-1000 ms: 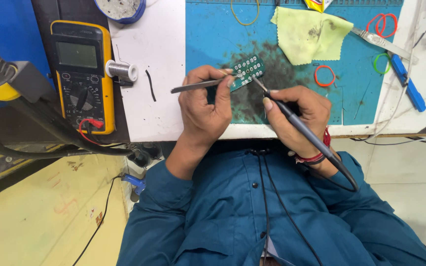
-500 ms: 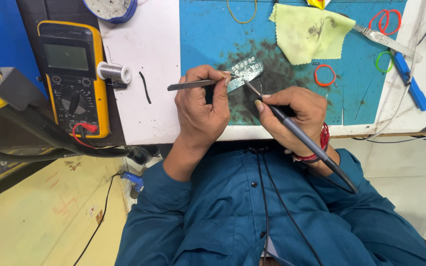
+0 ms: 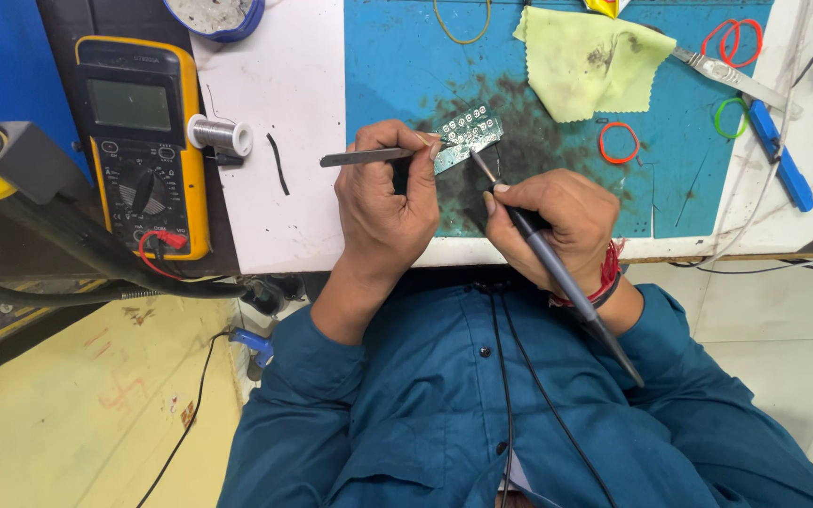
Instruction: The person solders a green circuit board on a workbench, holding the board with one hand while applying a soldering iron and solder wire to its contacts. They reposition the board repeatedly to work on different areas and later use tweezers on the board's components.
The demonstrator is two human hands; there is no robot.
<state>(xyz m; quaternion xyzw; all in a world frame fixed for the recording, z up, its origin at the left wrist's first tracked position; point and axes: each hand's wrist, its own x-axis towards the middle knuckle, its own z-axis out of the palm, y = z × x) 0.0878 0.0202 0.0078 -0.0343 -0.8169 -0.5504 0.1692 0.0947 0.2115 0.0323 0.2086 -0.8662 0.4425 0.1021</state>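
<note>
My left hand (image 3: 383, 202) pinches tweezers (image 3: 364, 157) gripping a small circuit board (image 3: 468, 136); my right hand (image 3: 557, 212), fingers closed on a soldering iron (image 3: 557, 268), puts its tip on the board. Both work over a stained blue mat (image 3: 397, 66) on the white bench (image 3: 289, 85); yellow multimeter (image 3: 143, 141) at left.

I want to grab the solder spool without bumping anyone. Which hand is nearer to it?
Left. The left hand holds tweezers just right of the solder spool; the right hand is farther right.
</note>
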